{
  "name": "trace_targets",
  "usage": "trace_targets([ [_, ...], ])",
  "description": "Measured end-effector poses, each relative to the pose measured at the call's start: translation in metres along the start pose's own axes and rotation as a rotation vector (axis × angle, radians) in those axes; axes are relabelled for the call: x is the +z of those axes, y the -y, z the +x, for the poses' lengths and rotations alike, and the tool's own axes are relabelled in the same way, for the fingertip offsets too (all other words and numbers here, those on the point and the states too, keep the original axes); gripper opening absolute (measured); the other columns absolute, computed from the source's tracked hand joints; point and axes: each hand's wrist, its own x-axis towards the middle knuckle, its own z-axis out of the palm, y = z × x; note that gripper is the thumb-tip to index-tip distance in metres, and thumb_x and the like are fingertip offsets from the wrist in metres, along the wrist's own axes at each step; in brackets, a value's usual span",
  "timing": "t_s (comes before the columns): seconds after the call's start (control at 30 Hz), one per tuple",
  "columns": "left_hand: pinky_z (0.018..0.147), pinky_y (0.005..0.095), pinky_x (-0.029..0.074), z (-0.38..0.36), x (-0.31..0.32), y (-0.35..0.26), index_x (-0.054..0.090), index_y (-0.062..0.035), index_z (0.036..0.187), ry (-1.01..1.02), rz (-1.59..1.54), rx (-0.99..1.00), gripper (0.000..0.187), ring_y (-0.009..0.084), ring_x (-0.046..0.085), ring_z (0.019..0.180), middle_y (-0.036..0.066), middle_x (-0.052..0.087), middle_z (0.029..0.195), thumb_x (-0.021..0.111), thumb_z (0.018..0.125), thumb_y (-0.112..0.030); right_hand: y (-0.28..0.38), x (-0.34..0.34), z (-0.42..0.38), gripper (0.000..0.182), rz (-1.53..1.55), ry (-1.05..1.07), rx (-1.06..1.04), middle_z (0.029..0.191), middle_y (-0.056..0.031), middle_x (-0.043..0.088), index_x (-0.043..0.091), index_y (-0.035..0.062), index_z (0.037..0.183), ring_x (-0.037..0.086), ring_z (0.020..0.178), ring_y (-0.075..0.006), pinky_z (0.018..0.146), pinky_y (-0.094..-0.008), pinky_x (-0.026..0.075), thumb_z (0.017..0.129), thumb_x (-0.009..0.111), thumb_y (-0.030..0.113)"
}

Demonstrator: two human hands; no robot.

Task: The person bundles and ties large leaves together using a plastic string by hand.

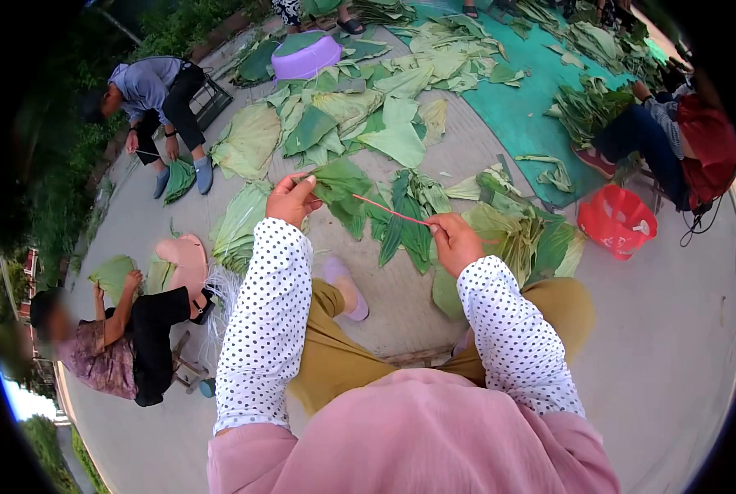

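My left hand [294, 200] pinches the edge of a green leaf bundle [340, 191], held up in front of me over the ground. A thin red string [391, 212] stretches from the bundle to my right hand [454, 240], whose thumb and fingers are closed on its end. The string slopes down slightly toward the right. Below and between my hands, dark green leaves [407, 226] lie on the ground. Close beyond my right hand is a pile of pale and green leaves [516, 226].
Large flat leaves [392, 136] cover the ground ahead, partly on a green sheet [541, 123]. A purple basin [306, 59] stands at the back, a red basin [617, 221] at the right. Seated people handle leaves at left; another sits at right. White strings [219, 305] hang at left.
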Motion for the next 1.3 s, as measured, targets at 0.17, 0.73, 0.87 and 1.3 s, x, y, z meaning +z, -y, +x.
trace_targets([
  [0.17,0.074,0.0335,0.051,-0.034,0.011,0.001,0.060,-0.0082,0.099,0.073,-0.096,-0.069,0.014,0.0177,0.064,0.081,0.004,0.067,0.094,0.059,0.093,-0.021,0.009,-0.005,-0.001,0.012,0.015,0.032,-0.032,0.090,-0.0141,0.062,0.065,0.0036,0.097,0.060,0.084,-0.0314,0.074,-0.0384,0.048,0.089,0.059,0.011],
  [0.73,0.072,0.0331,0.052,-0.033,0.034,0.029,0.061,-0.0087,0.097,0.119,-0.077,-0.102,0.011,0.0168,0.065,0.081,0.003,0.068,0.094,0.059,0.093,-0.019,0.009,0.000,0.003,0.012,-0.066,0.086,-0.008,0.084,-0.0138,0.062,0.066,0.0058,0.091,0.060,0.082,-0.0338,0.071,-0.0431,0.048,0.088,0.058,0.015],
  [0.87,0.072,0.0319,0.052,-0.030,0.031,0.034,0.061,-0.0073,0.098,0.161,-0.071,-0.088,0.012,0.0159,0.064,0.080,0.003,0.067,0.092,0.061,0.092,-0.017,0.010,0.002,0.000,0.013,-0.093,0.068,0.032,0.084,-0.0138,0.062,0.066,0.0073,0.091,0.060,0.081,-0.0341,0.070,-0.0435,0.048,0.088,0.059,0.017],
  [1.3,0.070,0.0302,0.050,-0.029,0.057,0.074,0.065,-0.0008,0.102,-0.165,0.572,0.323,0.026,0.0165,0.063,0.075,0.008,0.068,0.085,0.071,0.080,-0.013,0.009,-0.002,0.001,0.015,-0.171,0.108,0.001,0.085,-0.0154,0.063,0.067,0.0048,0.092,0.062,0.080,-0.0344,0.071,-0.0420,0.050,0.087,0.060,0.017],
])
